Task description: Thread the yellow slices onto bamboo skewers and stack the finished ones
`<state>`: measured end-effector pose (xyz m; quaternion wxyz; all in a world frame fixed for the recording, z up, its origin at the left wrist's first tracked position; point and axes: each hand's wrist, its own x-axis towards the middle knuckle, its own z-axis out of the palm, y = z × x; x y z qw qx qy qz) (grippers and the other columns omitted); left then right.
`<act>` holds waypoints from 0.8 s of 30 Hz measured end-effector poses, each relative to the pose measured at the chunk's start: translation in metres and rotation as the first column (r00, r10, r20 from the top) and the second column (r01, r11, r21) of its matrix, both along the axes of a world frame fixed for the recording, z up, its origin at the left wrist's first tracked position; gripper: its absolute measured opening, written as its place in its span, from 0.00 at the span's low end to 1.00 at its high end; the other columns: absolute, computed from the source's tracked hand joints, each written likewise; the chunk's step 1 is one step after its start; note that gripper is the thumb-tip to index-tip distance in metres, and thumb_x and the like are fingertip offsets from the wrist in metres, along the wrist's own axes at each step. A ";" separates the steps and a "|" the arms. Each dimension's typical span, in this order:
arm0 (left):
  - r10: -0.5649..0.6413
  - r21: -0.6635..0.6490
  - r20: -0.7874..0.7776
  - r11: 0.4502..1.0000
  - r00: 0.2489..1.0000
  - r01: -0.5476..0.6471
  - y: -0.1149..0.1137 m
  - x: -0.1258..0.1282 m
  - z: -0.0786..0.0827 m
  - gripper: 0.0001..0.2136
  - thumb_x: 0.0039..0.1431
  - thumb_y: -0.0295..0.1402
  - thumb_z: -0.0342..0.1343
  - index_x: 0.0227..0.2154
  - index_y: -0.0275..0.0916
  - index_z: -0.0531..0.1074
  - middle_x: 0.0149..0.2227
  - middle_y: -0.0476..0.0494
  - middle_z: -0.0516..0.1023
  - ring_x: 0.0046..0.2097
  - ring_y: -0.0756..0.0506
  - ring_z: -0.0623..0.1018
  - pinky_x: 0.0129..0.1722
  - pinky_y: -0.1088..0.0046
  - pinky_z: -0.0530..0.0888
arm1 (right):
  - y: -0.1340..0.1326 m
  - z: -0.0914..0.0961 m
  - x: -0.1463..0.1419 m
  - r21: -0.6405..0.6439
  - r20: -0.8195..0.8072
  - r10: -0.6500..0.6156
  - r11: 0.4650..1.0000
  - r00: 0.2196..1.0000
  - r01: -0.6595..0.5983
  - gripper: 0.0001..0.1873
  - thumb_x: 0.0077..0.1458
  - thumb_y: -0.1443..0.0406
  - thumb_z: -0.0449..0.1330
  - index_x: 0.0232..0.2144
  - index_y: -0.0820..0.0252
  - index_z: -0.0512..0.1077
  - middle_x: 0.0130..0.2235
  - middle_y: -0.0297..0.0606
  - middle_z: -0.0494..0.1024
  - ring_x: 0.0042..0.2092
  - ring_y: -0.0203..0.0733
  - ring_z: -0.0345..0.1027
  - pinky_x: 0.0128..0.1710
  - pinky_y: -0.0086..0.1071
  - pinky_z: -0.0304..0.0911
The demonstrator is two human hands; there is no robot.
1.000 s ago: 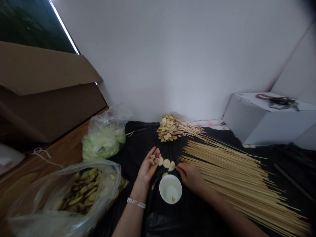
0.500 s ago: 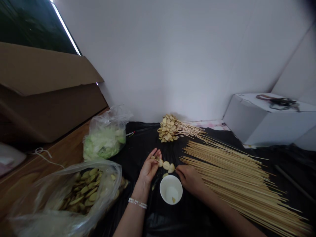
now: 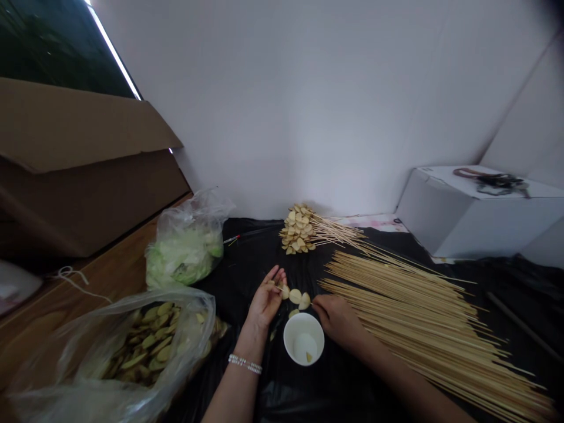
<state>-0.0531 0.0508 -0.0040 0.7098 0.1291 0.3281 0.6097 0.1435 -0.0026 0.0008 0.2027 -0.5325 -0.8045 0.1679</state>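
Observation:
My right hand (image 3: 338,319) is closed on the end of a thin wooden skewer, most of it hidden in the fist. Several pale potato slices (image 3: 295,296) are threaded along that skewer, left of the fist. At its other end my left hand (image 3: 266,298), palm up and fingers curled, holds a potato slice (image 3: 272,283) between thumb and fingers. Just below the two hands is a white bowl (image 3: 292,348) with a small yellowish piece inside. A loose slice (image 3: 294,313) lies at the bowl's far rim.
Bare skewers (image 3: 409,317) spread across the right side. Behind my hands lies a pile of filled potato skewers (image 3: 298,229). On the left are an open plastic bag of potato slices (image 3: 152,341), a bag of pale green vegetable (image 3: 185,252) and a cardboard box (image 3: 88,200). A white box (image 3: 445,211) stands right.
The whole view has shifted slightly. Both hands keep nearly the same pose around the skewer, and the slices on it look the same.

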 end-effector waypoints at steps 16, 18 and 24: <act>0.018 -0.033 -0.004 0.999 1.000 -0.018 0.001 0.000 -0.003 0.30 0.31 0.07 0.42 0.39 0.32 0.73 0.39 0.40 0.77 0.40 0.50 0.78 0.44 0.78 0.73 | 0.000 -0.005 -0.001 -0.001 -0.028 0.013 1.000 1.000 -0.013 0.13 0.61 0.66 0.48 0.29 0.59 0.70 0.32 0.38 0.77 0.36 0.38 0.69 0.36 0.28 0.54; 0.014 -0.026 -0.006 1.000 1.000 -0.014 0.000 0.000 -0.003 0.30 0.31 0.07 0.42 0.39 0.33 0.74 0.39 0.40 0.78 0.40 0.50 0.78 0.44 0.78 0.73 | 0.000 -0.006 -0.001 -0.006 -0.030 0.012 1.000 0.999 -0.012 0.13 0.61 0.66 0.48 0.29 0.59 0.71 0.33 0.38 0.77 0.36 0.39 0.69 0.36 0.28 0.54; 0.025 -0.039 -0.012 0.999 1.000 -0.025 0.001 0.000 -0.004 0.32 0.31 0.07 0.42 0.40 0.34 0.73 0.39 0.42 0.78 0.40 0.51 0.78 0.43 0.78 0.73 | 0.000 -0.007 -0.002 -0.012 -0.034 0.009 1.000 0.999 -0.009 0.14 0.61 0.66 0.47 0.30 0.59 0.71 0.33 0.38 0.77 0.37 0.40 0.69 0.36 0.29 0.55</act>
